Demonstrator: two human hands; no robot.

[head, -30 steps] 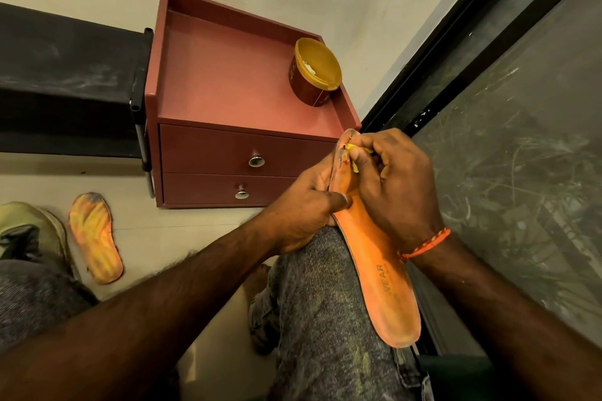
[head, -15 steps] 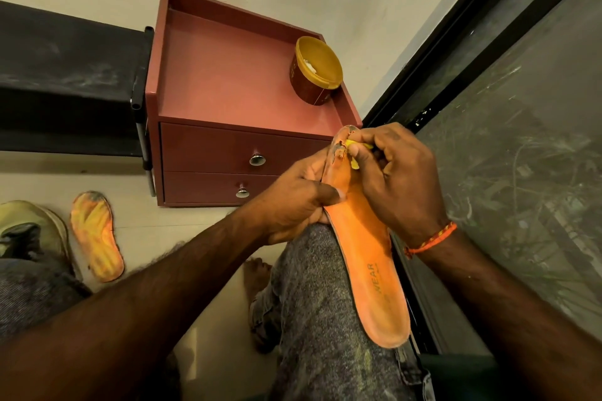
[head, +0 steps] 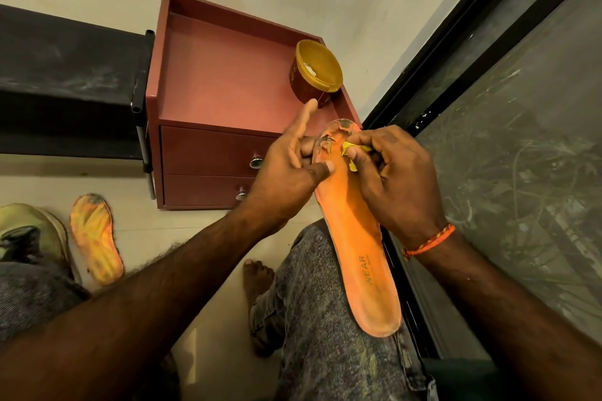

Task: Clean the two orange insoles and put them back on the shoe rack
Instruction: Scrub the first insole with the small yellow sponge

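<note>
One orange insole (head: 358, 247) lies along my right knee, heel toward me, its toe end dark and peeling. My left hand (head: 290, 169) holds the toe end from the left, thumb pressed on top and index finger sticking up. On the toe's right side, my right hand (head: 394, 179) pinches a small yellow cloth (head: 353, 153) against the insole. The second insole (head: 96, 238), orange with yellow streaks, lies flat on the floor at the left.
A red two-drawer cabinet (head: 215, 153) stands ahead, with an open yellow-lidded jar (head: 317, 73) on its top right corner. A black shoe rack shelf (head: 65, 75) is at the left. A shoe (head: 29, 231) sits by the floor insole. A dark window frame (head: 456, 42) runs along the right.
My left index finger has lifted off the insole and now points up. The right hand with the cloth has shifted slightly along the toe. The insole has tilted a little.
</note>
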